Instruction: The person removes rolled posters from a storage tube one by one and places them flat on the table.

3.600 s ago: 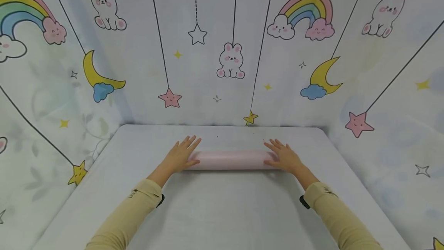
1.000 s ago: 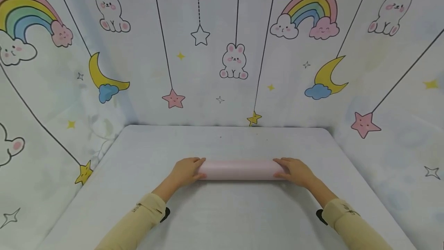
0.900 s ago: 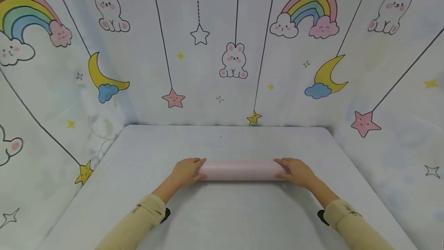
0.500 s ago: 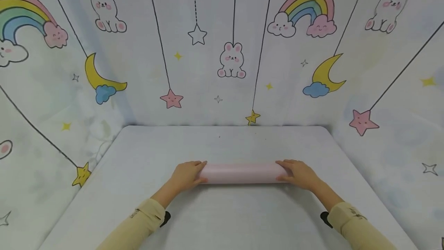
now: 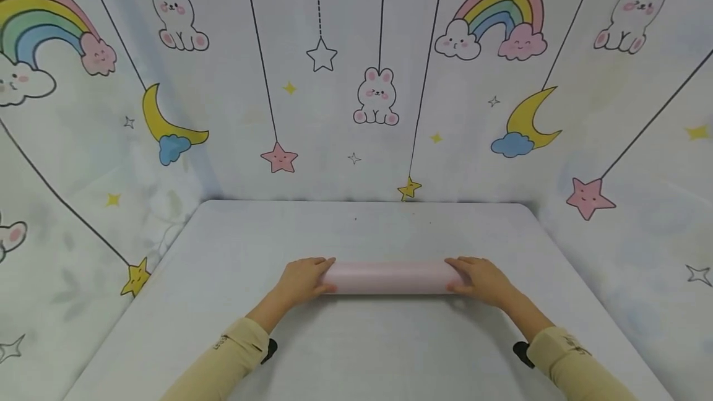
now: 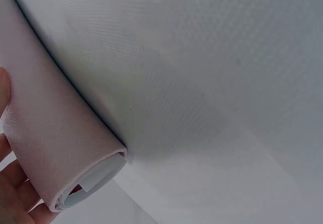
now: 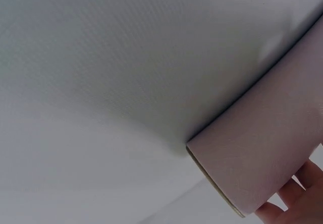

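Note:
A pale pink rolled-up mat [image 5: 390, 278] lies crosswise on the white table in the head view. My left hand [image 5: 302, 280] grips its left end, thumb on the near side and fingers over the far side. My right hand [image 5: 483, 280] holds the right end in the same way. In the left wrist view the roll [image 6: 55, 113] has a leathery surface and an open end, with white layers and a small red patch inside. The right wrist view shows the other end of the roll [image 7: 262, 138], its edge thin and pale, with fingers [image 7: 298, 188] below it.
The white table [image 5: 384, 345] reaches back to a white curtain-like wall [image 5: 334, 104] printed with rabbits, rainbows, moons and stars. Similar printed walls stand at the left and right. Small dark specks dot the table beyond the roll.
Earlier, both hands lay with spread fingers on the roll farther back. The roll has come nearer to me, and the fingers now curl round its ends. In the last half second it hardly moves.

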The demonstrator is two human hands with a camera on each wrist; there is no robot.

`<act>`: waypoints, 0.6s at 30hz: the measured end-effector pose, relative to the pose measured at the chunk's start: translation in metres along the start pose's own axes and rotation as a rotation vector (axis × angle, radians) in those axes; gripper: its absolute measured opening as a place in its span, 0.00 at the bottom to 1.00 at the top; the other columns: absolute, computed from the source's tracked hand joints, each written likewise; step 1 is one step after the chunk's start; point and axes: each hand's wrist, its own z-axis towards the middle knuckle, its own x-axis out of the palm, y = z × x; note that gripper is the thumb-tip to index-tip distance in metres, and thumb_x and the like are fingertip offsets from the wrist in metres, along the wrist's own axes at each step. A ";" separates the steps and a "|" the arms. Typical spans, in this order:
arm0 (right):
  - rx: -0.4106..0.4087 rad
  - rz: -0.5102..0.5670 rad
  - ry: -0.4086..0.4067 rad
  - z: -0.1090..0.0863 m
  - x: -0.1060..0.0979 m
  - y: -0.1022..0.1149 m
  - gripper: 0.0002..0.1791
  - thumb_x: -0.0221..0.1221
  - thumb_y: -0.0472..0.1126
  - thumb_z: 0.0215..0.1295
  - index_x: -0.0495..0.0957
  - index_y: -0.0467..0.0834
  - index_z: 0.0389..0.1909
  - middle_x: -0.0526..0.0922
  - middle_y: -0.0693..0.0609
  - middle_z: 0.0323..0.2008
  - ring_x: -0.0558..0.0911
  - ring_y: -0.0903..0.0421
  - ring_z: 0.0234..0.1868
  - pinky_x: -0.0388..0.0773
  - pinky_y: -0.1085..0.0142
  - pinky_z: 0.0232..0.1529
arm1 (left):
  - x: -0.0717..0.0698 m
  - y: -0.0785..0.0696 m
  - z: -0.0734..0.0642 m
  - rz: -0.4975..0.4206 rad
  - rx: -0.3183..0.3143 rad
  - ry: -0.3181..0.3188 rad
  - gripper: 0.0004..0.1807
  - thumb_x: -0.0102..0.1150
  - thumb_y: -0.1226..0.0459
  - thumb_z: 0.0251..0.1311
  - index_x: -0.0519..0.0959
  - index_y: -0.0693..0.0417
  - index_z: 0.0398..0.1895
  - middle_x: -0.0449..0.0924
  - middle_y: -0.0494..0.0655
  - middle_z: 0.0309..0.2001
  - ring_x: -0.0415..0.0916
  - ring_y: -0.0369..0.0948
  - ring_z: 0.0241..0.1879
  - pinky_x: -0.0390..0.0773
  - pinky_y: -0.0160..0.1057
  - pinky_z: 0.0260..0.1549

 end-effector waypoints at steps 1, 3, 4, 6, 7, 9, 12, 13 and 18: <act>-0.004 -0.010 -0.002 0.000 0.000 0.000 0.34 0.61 0.59 0.53 0.74 0.41 0.55 0.77 0.38 0.48 0.75 0.39 0.49 0.67 0.44 0.49 | 0.000 -0.001 0.000 -0.001 -0.003 0.004 0.35 0.57 0.41 0.50 0.74 0.54 0.56 0.78 0.51 0.48 0.77 0.48 0.45 0.75 0.46 0.40; -0.018 -0.026 -0.009 0.001 0.000 0.002 0.33 0.62 0.57 0.52 0.74 0.41 0.54 0.78 0.38 0.47 0.76 0.39 0.48 0.68 0.45 0.47 | -0.002 -0.002 0.001 -0.001 -0.010 0.010 0.35 0.58 0.41 0.49 0.74 0.54 0.56 0.78 0.51 0.48 0.77 0.48 0.45 0.75 0.46 0.40; -0.029 -0.034 -0.015 0.002 0.001 0.004 0.32 0.62 0.57 0.52 0.74 0.40 0.54 0.78 0.39 0.47 0.76 0.40 0.48 0.69 0.45 0.47 | -0.003 -0.002 0.000 -0.001 -0.015 0.012 0.35 0.58 0.41 0.49 0.74 0.54 0.56 0.78 0.51 0.48 0.77 0.48 0.45 0.75 0.46 0.40; -0.053 -0.051 -0.025 0.006 0.002 0.008 0.32 0.63 0.55 0.52 0.74 0.40 0.54 0.78 0.39 0.46 0.77 0.40 0.46 0.71 0.46 0.45 | -0.005 -0.001 -0.001 0.002 -0.026 0.009 0.35 0.59 0.41 0.48 0.75 0.55 0.55 0.79 0.51 0.47 0.77 0.48 0.45 0.75 0.47 0.40; -0.066 -0.054 -0.029 0.008 0.002 0.010 0.32 0.63 0.55 0.52 0.74 0.40 0.53 0.79 0.40 0.45 0.77 0.40 0.46 0.71 0.46 0.44 | -0.005 -0.001 -0.002 0.000 -0.030 0.005 0.35 0.60 0.42 0.48 0.75 0.55 0.55 0.79 0.51 0.47 0.77 0.48 0.45 0.75 0.47 0.40; -0.092 -0.068 -0.026 0.013 0.004 0.015 0.32 0.63 0.55 0.51 0.74 0.40 0.53 0.79 0.40 0.45 0.78 0.41 0.46 0.72 0.48 0.45 | -0.006 0.001 -0.004 0.003 -0.031 -0.008 0.35 0.60 0.42 0.47 0.76 0.55 0.54 0.79 0.50 0.46 0.77 0.48 0.44 0.75 0.47 0.39; -0.108 -0.076 0.006 0.020 0.005 0.021 0.32 0.63 0.55 0.52 0.74 0.40 0.54 0.79 0.42 0.46 0.78 0.43 0.47 0.72 0.50 0.47 | -0.004 0.002 -0.004 -0.003 -0.019 -0.025 0.35 0.61 0.42 0.47 0.76 0.55 0.54 0.79 0.50 0.46 0.78 0.48 0.43 0.75 0.47 0.39; -0.110 -0.077 0.020 0.021 0.005 0.023 0.32 0.63 0.54 0.52 0.73 0.41 0.55 0.79 0.42 0.46 0.77 0.44 0.47 0.71 0.51 0.47 | -0.003 0.001 -0.003 -0.006 -0.014 -0.026 0.35 0.61 0.42 0.47 0.75 0.55 0.54 0.79 0.50 0.46 0.78 0.48 0.44 0.75 0.47 0.40; -0.123 -0.072 0.074 0.028 0.009 0.034 0.32 0.64 0.53 0.52 0.72 0.41 0.56 0.78 0.43 0.48 0.77 0.44 0.48 0.71 0.51 0.48 | 0.003 0.001 -0.001 -0.003 0.004 -0.025 0.35 0.59 0.42 0.48 0.75 0.55 0.55 0.79 0.50 0.46 0.78 0.48 0.43 0.75 0.46 0.40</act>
